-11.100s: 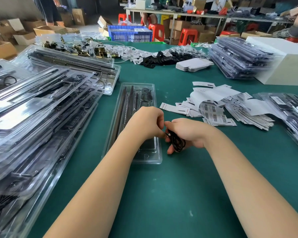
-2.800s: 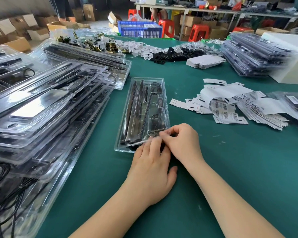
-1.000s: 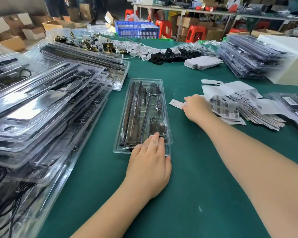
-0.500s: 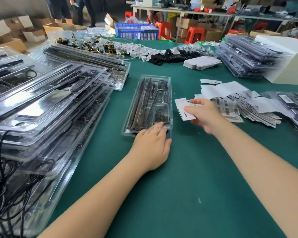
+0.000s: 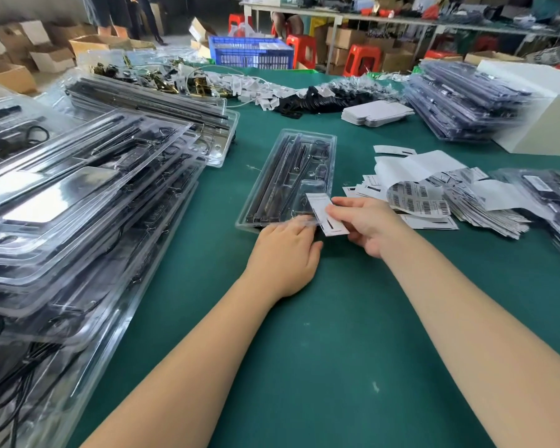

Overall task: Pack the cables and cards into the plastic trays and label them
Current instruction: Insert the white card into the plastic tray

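Your clear plastic tray (image 5: pixel 291 179) looks packed (black cables inside); your right hand (image 5: pixel 367 226) pinches the white paper card (image 5: pixel 325 216) not yet seated, while your left hand (image 5: pixel 283 253) rests flat-fingered on the tray's near edge.

No wording or number can be read anywhere on the packing table. Barcodes are printed on the curled label sheet (image 5: pixel 416 198), their digits too small to make out. The white card (image 5: pixel 325 216) pinched in the right hand (image 5: pixel 369 226) bears only a black bar, with no legible lettering.
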`<state>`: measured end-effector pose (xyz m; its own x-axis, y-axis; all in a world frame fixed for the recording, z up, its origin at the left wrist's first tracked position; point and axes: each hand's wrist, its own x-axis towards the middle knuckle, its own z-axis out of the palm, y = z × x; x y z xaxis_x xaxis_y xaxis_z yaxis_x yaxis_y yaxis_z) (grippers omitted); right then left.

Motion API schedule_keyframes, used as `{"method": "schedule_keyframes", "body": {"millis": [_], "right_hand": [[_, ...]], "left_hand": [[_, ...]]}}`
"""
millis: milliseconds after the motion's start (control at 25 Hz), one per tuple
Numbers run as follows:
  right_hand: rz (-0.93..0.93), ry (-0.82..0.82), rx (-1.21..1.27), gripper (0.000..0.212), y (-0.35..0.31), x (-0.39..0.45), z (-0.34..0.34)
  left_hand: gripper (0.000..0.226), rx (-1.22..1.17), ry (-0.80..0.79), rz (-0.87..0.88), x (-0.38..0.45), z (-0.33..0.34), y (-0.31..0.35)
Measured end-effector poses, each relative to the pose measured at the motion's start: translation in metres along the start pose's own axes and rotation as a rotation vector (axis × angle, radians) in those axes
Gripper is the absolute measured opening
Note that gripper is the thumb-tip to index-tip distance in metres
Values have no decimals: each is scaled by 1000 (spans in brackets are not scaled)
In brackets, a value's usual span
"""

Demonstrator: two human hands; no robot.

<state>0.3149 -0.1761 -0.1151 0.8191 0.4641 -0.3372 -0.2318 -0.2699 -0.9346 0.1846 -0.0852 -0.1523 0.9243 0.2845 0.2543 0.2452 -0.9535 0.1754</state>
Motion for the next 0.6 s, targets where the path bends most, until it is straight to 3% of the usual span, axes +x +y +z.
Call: {"method": "schedule_keyframes", "body": {"millis": [240,480,600], "right_hand": [[-4,16,190,10,3,7,9],[-180,124,49,8,13,4,17],[-161,37,19,27,12,0,16]], "left_hand": [[39,24,-13,7,-1,-2,1],[39,42,-28,11,-1,-4,2],[40,45,-31,23,-1,-5,1]]}}
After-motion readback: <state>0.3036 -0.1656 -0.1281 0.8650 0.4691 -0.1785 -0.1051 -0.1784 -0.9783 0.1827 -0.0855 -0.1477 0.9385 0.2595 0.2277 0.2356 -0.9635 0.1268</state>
